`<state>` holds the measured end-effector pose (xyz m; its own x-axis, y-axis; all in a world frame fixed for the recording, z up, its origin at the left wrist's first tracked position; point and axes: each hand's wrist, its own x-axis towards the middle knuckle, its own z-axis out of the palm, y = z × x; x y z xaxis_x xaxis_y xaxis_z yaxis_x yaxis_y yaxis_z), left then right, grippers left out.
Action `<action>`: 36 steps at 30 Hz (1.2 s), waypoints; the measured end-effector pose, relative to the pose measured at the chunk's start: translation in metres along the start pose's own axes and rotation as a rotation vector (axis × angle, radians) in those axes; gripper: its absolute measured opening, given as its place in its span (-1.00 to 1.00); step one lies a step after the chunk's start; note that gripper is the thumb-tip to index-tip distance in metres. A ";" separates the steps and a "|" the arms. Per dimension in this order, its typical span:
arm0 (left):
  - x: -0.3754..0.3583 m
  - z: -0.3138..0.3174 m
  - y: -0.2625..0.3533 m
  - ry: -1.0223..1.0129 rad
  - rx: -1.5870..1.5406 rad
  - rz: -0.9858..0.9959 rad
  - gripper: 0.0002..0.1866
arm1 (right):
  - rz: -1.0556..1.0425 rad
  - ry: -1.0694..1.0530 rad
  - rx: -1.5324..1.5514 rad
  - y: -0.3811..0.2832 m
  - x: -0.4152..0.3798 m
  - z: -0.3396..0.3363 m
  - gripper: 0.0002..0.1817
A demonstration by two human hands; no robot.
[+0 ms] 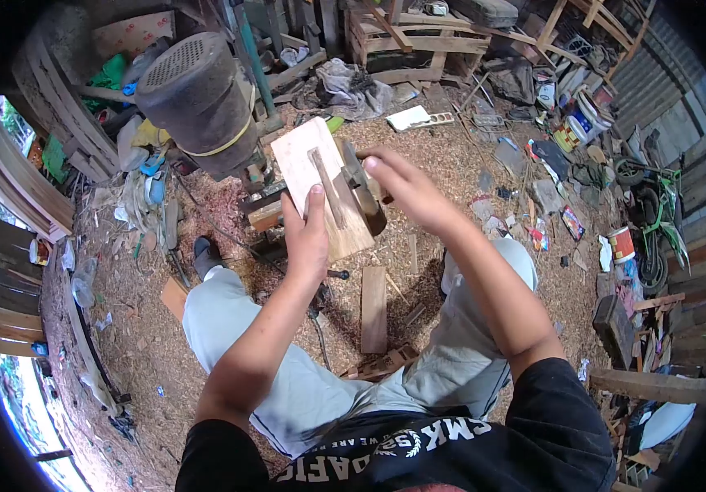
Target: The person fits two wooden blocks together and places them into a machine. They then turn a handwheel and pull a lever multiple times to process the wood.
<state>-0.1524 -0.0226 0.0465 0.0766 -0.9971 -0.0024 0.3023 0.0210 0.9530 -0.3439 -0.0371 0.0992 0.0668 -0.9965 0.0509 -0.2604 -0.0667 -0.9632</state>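
Note:
A pale rectangular wooden board (291,152) is tilted in front of me, with a narrow wooden strip (326,184) lying lengthwise along its middle. My left hand (308,234) grips the board's lower left side, thumb on its face beside the strip. Along the board's right side is a dark block-like piece (361,189), partly hidden by the board. My right hand (406,184) is at the upper end of this piece with its fingers curled; what they hold is hidden. Beneath the board is a metal and wood fixture (267,215), mostly covered.
Wood shavings cover the floor (451,221). A wooden plank (374,310) lies between my legs. At the back left stands a dark perforated drum (197,107). Buckets (587,115), scraps and a small green bike (656,217) line the right side; a wooden crate (419,45) is behind.

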 end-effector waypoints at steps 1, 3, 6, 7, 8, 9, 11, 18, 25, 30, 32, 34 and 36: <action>0.000 0.002 0.001 0.002 0.005 0.032 -0.43 | -0.044 -0.043 0.043 0.000 -0.001 0.004 -0.33; -0.001 0.005 0.003 0.001 0.046 0.075 -0.43 | -0.087 -0.082 0.085 0.000 -0.003 0.010 -0.30; -0.001 0.006 0.001 -0.009 0.107 0.136 -0.41 | -0.133 -0.102 0.193 -0.007 -0.010 0.016 -0.24; -0.002 0.007 0.000 -0.020 0.104 0.194 -0.39 | -0.127 -0.122 0.275 -0.013 -0.012 0.016 -0.21; -0.003 0.008 -0.001 -0.032 0.101 0.252 -0.38 | -0.128 -0.116 0.276 -0.011 -0.012 0.016 -0.21; -0.003 0.008 -0.003 -0.038 0.103 0.252 -0.38 | -0.157 -0.100 0.279 -0.007 -0.012 0.017 -0.18; -0.003 0.006 -0.006 -0.065 0.132 0.317 -0.40 | -0.186 -0.082 0.284 0.001 -0.010 0.017 -0.14; -0.009 -0.001 -0.026 -0.077 0.112 0.298 -0.37 | -0.370 0.065 0.149 0.028 -0.015 0.026 -0.16; -0.040 -0.015 -0.078 -0.118 0.056 0.065 -0.40 | -0.143 0.054 0.349 0.061 -0.056 0.036 -0.20; -0.079 -0.021 -0.138 -0.147 0.234 -0.279 -0.37 | 0.055 0.170 0.120 0.098 -0.097 0.035 -0.14; -0.108 -0.004 -0.148 -0.043 0.027 -0.423 -0.44 | 0.063 0.180 -0.016 0.137 -0.110 0.034 -0.08; -0.130 0.004 -0.170 -0.025 0.011 -0.604 -0.42 | 0.314 0.128 -0.125 0.159 -0.124 0.029 0.00; -0.148 -0.007 -0.246 -0.084 -0.254 -0.886 -0.36 | 0.347 0.122 -0.220 0.192 -0.137 0.029 0.06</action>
<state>-0.2316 0.1206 -0.1901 -0.3485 -0.6583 -0.6672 0.4175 -0.7463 0.5184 -0.3749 0.0885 -0.1003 -0.1721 -0.9597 -0.2223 -0.4474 0.2772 -0.8503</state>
